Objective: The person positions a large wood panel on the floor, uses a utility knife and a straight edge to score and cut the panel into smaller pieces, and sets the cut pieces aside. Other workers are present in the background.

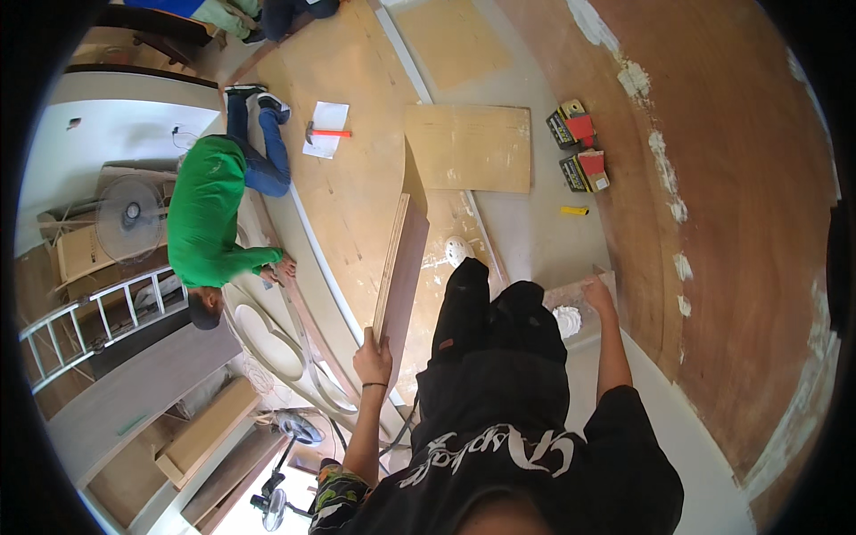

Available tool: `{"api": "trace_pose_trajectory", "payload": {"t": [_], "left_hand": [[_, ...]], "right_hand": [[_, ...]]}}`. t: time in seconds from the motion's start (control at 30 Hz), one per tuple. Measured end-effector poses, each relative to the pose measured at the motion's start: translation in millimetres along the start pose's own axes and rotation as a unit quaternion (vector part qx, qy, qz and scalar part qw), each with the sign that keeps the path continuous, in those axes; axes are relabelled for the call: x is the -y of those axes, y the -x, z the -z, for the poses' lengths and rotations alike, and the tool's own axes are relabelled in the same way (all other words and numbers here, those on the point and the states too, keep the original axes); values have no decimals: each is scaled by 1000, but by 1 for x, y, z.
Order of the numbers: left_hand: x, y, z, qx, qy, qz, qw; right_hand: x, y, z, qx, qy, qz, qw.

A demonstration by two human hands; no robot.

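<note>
My left hand point(373, 358) is closed round the near end of a wooden panel point(403, 267), which stands on edge and stretches away in front of me. My right hand point(600, 294) hangs out to the right with its fingers curled; what they hold, if anything, is too small to tell. Behind that hand shows a flat board point(584, 292), and a heap of white putty point(567, 321) lies close by, next to my leg. A flat wooden sheet point(473, 147) rests on the floor ahead, beyond my white shoe point(458, 251).
At left a person in green point(205, 209) bends over curved wooden strips point(308, 330). A red-handled hammer point(328, 133) lies on white paper. Two black-and-yellow boxes point(578, 174) and a yellow tool point(574, 210) sit by the brown, putty-streaked wall point(731, 223). A ladder point(98, 325) and fan point(132, 214) stand left.
</note>
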State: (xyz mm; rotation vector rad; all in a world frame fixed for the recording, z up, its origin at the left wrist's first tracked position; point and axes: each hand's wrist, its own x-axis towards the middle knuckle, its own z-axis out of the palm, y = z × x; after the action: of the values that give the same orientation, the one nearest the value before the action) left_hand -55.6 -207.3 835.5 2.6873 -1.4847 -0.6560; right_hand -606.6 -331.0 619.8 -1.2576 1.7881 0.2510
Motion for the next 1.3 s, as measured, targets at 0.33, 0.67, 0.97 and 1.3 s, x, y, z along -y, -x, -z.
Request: {"api": "trace_pose_trajectory", "payload": {"t": [0.33, 0.67, 0.97, 1.3], "left_hand": [[-81, -1, -120, -56, 49, 102, 992], [-84, 11, -209, 87, -6, 422, 902], [-109, -15, -219, -21, 125, 563, 816], [-166, 53, -80, -59, 118, 272, 953]], "right_hand": [[-53, -232, -85, 57, 25, -93, 994], [-148, -533, -188, -192, -158, -275, 929], [-165, -559, -201, -151, 439, 36, 885], [13, -263, -80, 19, 101, -65, 993]]}}
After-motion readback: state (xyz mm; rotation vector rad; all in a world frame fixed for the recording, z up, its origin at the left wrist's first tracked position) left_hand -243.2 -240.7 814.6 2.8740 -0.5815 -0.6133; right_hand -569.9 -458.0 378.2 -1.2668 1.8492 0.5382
